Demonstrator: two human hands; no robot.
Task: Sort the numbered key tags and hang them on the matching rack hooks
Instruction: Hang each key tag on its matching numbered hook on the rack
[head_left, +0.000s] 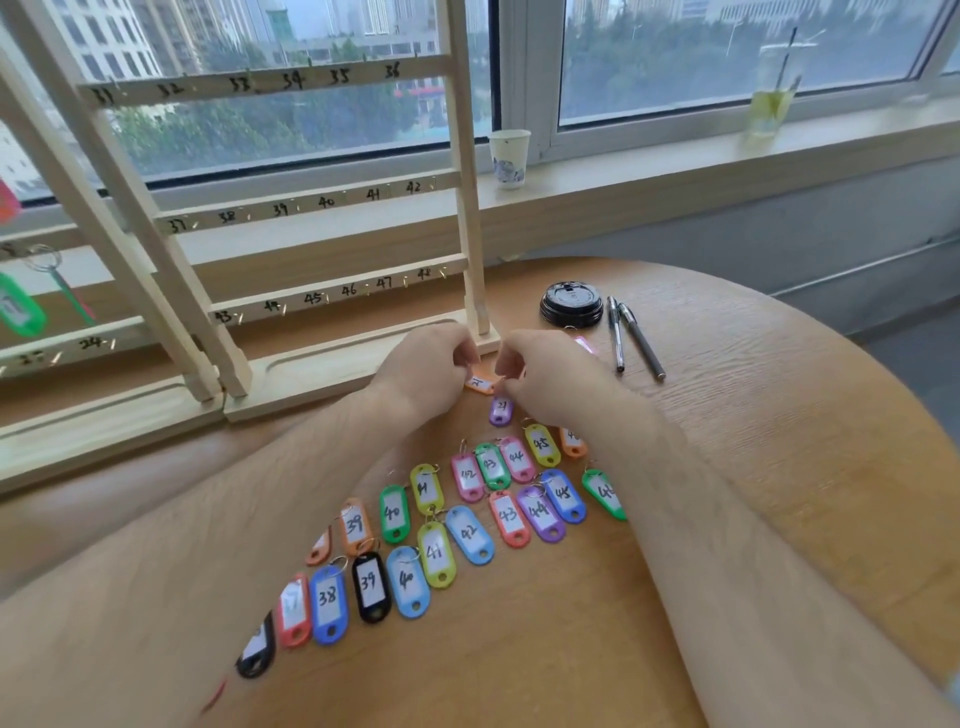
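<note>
A pale wooden rack (465, 171) stands at the back of the table, its rails numbered 31 to 48 with small hooks. Several coloured key tags lie in two rows before me, among them a blue 38 tag (328, 603) and a black 39 tag (371, 586). My left hand (426, 366) and my right hand (545, 374) meet near the rack's base, both pinching an orange tag (480, 383). A purple tag (501, 410) lies just below it. The orange tag's number is too small to read.
A black cup lid (571, 305) and two pens (631, 332) lie right of the rack. A paper cup (509, 156) and a clear drink cup (774, 88) stand on the windowsill. A second rack at the left holds a green tag (18, 306).
</note>
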